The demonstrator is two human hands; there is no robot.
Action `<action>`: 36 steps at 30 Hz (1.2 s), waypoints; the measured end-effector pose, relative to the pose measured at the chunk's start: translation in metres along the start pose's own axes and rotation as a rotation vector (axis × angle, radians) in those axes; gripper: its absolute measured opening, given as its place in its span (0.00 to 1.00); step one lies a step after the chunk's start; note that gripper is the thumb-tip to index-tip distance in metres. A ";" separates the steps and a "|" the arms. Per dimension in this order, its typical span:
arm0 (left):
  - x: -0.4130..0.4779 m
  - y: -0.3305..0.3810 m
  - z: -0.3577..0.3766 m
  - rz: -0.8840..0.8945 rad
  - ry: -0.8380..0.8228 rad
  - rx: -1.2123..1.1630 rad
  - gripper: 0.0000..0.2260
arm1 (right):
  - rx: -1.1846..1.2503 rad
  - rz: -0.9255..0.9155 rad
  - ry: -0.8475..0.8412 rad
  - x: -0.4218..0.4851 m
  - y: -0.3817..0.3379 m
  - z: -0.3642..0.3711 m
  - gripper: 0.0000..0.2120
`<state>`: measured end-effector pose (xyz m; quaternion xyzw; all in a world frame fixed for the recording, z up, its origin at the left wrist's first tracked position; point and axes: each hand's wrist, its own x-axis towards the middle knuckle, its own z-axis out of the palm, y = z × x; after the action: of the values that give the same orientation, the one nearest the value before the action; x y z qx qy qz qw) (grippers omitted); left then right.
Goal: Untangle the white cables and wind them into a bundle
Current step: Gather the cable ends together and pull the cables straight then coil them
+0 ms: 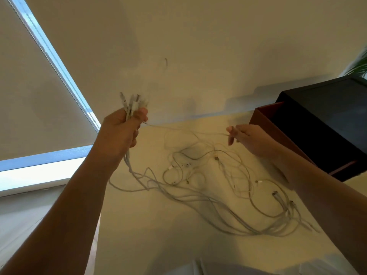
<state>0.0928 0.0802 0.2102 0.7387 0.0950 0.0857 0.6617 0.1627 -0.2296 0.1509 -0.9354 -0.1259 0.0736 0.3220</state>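
My left hand [121, 130] is raised above the table and grips a bunch of white cable ends [132, 103], whose plugs stick up out of the fist. The strands hang down from it to the pale table [139, 225]. A loose tangle of white cables [214, 175] lies spread over the table, with several plugs showing among the loops. My right hand [248, 138] is held to the right and pinches one thin white cable [198, 132] that runs across to my left hand.
A dark box with a reddish-brown inner wall [321, 126] stands at the table's right back corner. A window with a roller blind and bead chain [49, 56] fills the left. Green plant leaves [359, 66] show at the far right.
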 end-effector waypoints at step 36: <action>0.000 -0.044 0.011 -0.008 -0.181 0.703 0.13 | -0.450 0.098 0.072 -0.034 0.086 0.066 0.07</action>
<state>0.0940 0.0743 0.1654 0.9254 0.0627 -0.0204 0.3733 0.1318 -0.2665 0.0480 -0.9907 -0.0820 0.0256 0.1055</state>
